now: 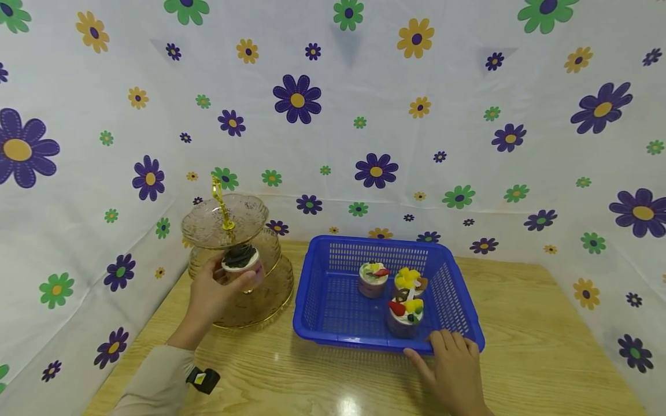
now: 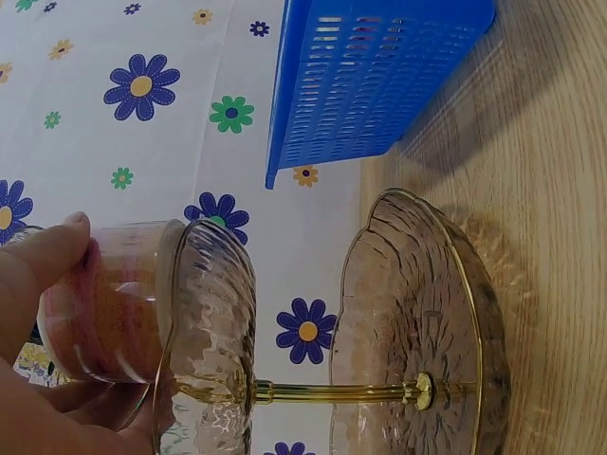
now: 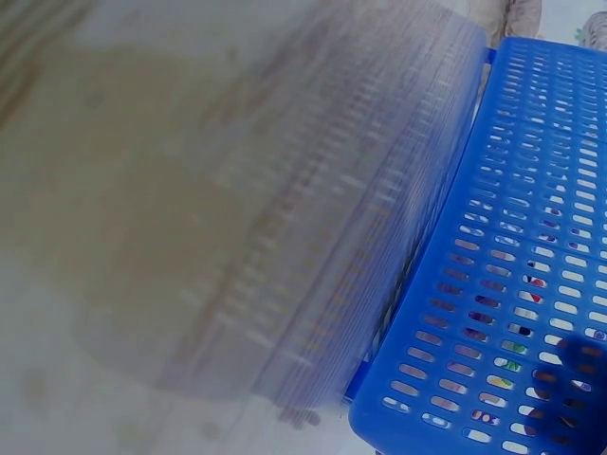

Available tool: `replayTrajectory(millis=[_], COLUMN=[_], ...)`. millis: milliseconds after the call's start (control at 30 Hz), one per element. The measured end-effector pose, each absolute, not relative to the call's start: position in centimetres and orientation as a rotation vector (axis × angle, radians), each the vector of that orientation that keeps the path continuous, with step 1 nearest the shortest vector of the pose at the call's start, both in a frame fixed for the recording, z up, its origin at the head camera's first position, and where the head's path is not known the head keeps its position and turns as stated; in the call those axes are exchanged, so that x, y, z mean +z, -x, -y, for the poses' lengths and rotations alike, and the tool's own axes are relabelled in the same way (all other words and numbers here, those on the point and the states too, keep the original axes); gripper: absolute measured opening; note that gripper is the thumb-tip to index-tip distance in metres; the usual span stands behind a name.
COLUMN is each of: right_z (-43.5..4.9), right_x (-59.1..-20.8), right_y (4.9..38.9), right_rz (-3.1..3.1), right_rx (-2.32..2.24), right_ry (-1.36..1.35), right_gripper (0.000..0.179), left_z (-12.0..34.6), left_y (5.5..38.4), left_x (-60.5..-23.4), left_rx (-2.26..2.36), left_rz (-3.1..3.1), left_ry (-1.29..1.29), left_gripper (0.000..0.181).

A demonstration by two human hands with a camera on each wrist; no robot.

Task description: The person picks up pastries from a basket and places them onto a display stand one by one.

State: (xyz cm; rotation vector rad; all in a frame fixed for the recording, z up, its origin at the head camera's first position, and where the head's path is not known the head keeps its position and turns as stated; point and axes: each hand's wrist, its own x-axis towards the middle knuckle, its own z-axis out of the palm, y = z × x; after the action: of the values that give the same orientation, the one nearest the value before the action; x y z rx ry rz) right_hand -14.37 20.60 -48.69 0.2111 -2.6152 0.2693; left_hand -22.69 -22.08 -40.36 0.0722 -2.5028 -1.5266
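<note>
My left hand [image 1: 212, 297] grips a small clear dessert cup [image 1: 243, 267] with a dark swirled topping. In the left wrist view the cup [image 2: 112, 303] shows pink and brown layers, its base right at the middle plate [image 2: 213, 332] of a tiered stand. This stand [image 1: 208, 225] has amber see-through plates and a gold post. At the front right of a blue plastic basket [image 1: 354, 340], my right hand [image 1: 454, 372] holds the rim, fingers over the edge and thumb outside. Inside lie several fruit-topped dessert cups, among them one with a red and yellow topping [image 1: 404, 316].
The basket and stand sit side by side on a wood-grain table [image 1: 546, 335]. A white flower-printed cloth [image 1: 333, 144] encloses the back and sides. In the right wrist view the basket's slotted underside [image 3: 512, 284] rises close over the glossy tabletop.
</note>
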Motion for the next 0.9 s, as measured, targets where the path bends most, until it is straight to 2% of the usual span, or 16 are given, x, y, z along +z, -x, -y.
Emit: replayTrajectory(millis=[200,900], right_z=[-20.46,-20.53], right_x=[-48.64,-48.76], right_y=[14.32,14.29], right_rz=[2.626,2.621], right_rx=[0.273,0.261], right_ry=[-0.212,-0.205], right_gripper=[0.049,0.050], left_z=[22.11,22.22], left_y=[22.92,23.44], left_x=[-40.24,-40.22], left_rx=[-1.594,-1.575], left_rz=[2.462,2.442], left_ry=[-0.172,-0.193], left_gripper=[0.090,0.074])
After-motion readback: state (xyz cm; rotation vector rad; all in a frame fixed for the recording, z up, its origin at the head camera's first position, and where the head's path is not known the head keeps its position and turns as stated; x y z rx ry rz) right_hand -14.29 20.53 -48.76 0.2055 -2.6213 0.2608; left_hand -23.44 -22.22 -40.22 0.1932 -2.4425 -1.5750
